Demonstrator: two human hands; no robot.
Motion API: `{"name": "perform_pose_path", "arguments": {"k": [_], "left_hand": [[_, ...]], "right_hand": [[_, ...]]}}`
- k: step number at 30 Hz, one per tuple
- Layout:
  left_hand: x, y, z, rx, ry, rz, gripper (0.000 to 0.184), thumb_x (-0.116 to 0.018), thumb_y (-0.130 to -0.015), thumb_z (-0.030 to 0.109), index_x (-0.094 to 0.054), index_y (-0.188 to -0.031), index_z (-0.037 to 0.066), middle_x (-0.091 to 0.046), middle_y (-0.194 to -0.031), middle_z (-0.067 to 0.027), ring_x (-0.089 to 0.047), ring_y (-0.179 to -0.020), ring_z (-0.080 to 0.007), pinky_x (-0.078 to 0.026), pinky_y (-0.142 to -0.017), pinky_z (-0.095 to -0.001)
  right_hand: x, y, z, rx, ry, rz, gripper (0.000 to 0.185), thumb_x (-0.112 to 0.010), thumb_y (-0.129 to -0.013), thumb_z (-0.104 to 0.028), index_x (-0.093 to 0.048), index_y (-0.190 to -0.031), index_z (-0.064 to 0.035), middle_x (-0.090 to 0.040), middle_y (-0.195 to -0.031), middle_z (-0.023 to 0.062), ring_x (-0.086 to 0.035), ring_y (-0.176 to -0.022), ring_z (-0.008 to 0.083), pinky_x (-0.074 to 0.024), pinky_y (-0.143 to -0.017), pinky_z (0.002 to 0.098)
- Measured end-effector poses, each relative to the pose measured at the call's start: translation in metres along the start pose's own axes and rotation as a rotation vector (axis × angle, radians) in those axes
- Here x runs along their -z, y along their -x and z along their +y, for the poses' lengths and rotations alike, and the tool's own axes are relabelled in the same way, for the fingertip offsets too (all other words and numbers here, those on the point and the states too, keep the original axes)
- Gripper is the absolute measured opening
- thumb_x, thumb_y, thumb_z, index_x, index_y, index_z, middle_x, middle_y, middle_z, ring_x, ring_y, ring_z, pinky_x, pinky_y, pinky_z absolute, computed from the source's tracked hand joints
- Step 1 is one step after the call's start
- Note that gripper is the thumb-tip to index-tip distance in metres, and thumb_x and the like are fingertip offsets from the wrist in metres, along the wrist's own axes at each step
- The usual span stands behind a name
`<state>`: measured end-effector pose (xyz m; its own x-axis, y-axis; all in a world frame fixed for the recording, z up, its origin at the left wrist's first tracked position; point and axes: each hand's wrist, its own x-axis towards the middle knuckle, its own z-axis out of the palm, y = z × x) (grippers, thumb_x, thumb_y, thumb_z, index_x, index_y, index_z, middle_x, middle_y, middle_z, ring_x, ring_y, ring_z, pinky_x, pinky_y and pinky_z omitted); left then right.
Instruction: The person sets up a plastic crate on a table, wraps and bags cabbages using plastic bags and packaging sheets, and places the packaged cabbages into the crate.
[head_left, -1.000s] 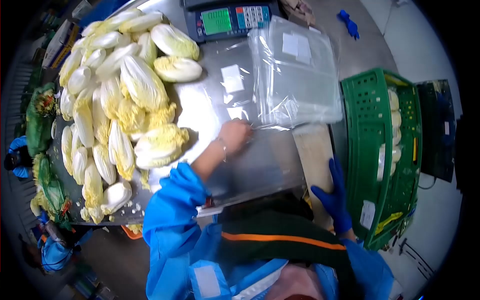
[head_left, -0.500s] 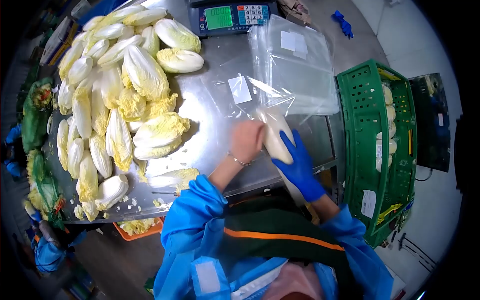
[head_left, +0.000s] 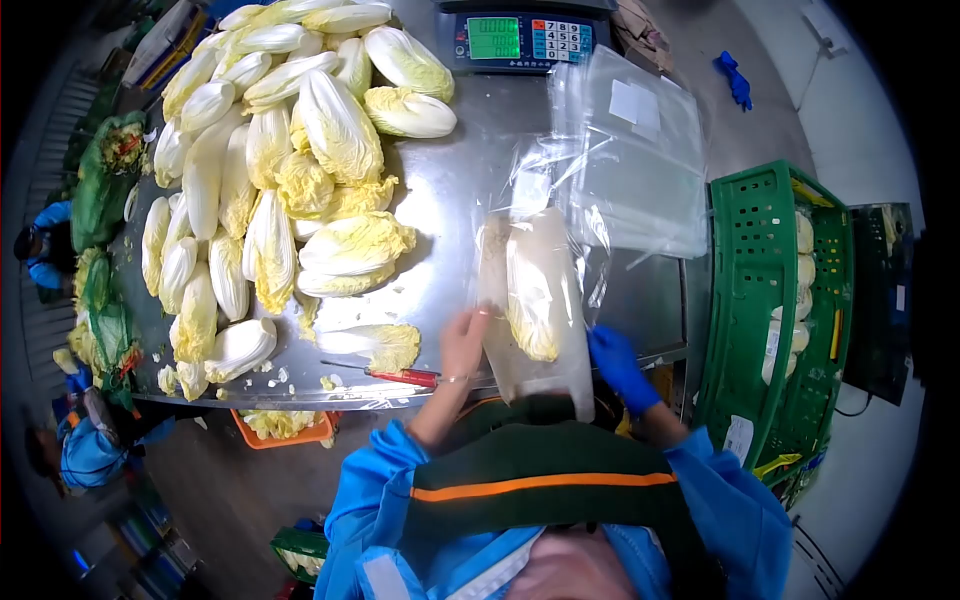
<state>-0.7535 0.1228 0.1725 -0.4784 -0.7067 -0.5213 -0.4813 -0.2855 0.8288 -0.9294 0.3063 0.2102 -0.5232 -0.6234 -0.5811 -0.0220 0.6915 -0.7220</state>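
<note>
A Chinese cabbage [head_left: 533,290] lies lengthwise on a pale flexible sheet [head_left: 493,268] at the table's front edge. Clear plastic covers the cabbage and the sheet's upper part; this clear plastic bag [head_left: 597,262] stretches out to the right, with a white label [head_left: 531,190] beyond the cabbage. My bare left hand [head_left: 463,343] is closed at the left edge of sheet and bag, fingertips pinched. On the other side, my blue-gloved right hand [head_left: 620,368] is closed at the bag's right edge. Which layers each hand grips is hard to make out. The sheet's lower end hangs toward my apron.
Several Chinese cabbages [head_left: 335,125] are heaped on the metal table's left, near a red-handled knife [head_left: 405,377]. A digital scale [head_left: 520,40] stands behind flat plastic bags [head_left: 640,160]. At right is a green crate [head_left: 745,300] of wrapped cabbages; an orange bin [head_left: 290,428] sits below.
The pale sheet, rolled around the cabbage before, is now spread open with the cabbage visible on it. My hands have moved apart and nearer to me, one to each side. The view has shifted.
</note>
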Motion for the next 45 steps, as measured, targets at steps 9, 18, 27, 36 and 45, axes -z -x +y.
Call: {"name": "perform_pose_path", "arguments": {"k": [9, 18, 27, 36, 45], "left_hand": [[0.012, 0.057, 0.054, 0.065, 0.308, -0.095, 0.027, -0.059, -0.087, 0.023, -0.067, -0.092, -0.003, -0.066, -0.071, -0.0042, -0.058, -0.066, -0.0069, -0.047, -0.062, -0.0219], [0.040, 0.007, 0.215, -0.286, 0.436, -0.196, 0.014, -0.065, -0.082, 0.009, -0.060, -0.091, -0.001, -0.061, -0.067, -0.0032, -0.055, -0.054, -0.0068, -0.043, -0.048, -0.0193], [0.008, -0.013, 0.234, -0.368, 0.391, -0.319, 0.020, -0.060, -0.085, 0.012, -0.056, -0.095, -0.005, -0.061, -0.069, -0.0074, -0.056, -0.052, -0.0084, -0.045, -0.043, -0.0209], [0.027, 0.064, 0.152, -0.563, -0.135, -0.346, 0.015, -0.063, -0.082, 0.010, -0.062, -0.094, 0.002, -0.063, -0.066, -0.0062, -0.060, -0.052, -0.0090, -0.047, -0.050, -0.0216], [0.046, 0.096, 0.027, -0.121, 0.073, 0.082, 0.010, -0.060, -0.083, 0.005, -0.059, -0.091, -0.001, -0.061, -0.063, -0.0076, -0.058, -0.052, -0.0094, -0.045, -0.048, -0.0226]], "right_hand": [[0.006, 0.063, 0.001, -0.144, -0.153, -0.007, 0.030, -0.055, -0.086, -0.017, -0.059, -0.111, 0.0001, -0.065, -0.091, 0.0129, -0.061, -0.081, 0.0187, -0.0486, -0.074, 0.0312], [0.093, 0.058, -0.134, 0.416, 0.096, 0.533, 0.016, -0.061, -0.081, -0.009, -0.064, -0.096, -0.0053, -0.063, -0.086, 0.0076, -0.061, -0.077, 0.0183, -0.0481, -0.068, 0.0282], [0.148, 0.099, -0.186, 0.900, 1.176, 0.197, 0.033, -0.062, -0.081, -0.016, -0.057, -0.113, -0.0125, -0.053, -0.117, 0.0105, -0.054, -0.103, 0.0239, -0.0406, -0.091, 0.0353], [0.185, 0.149, -0.237, 0.723, 0.144, 0.629, 0.052, -0.059, -0.079, -0.009, -0.044, -0.129, -0.0039, -0.046, -0.129, 0.0158, -0.047, -0.117, 0.0264, -0.0411, -0.096, 0.0351], [-0.020, -0.122, -0.050, 0.286, 0.162, 0.193, 0.089, -0.067, -0.077, -0.043, -0.021, -0.139, 0.0026, -0.029, -0.139, 0.0248, -0.032, -0.129, 0.0347, -0.0272, -0.105, 0.0374]]}}
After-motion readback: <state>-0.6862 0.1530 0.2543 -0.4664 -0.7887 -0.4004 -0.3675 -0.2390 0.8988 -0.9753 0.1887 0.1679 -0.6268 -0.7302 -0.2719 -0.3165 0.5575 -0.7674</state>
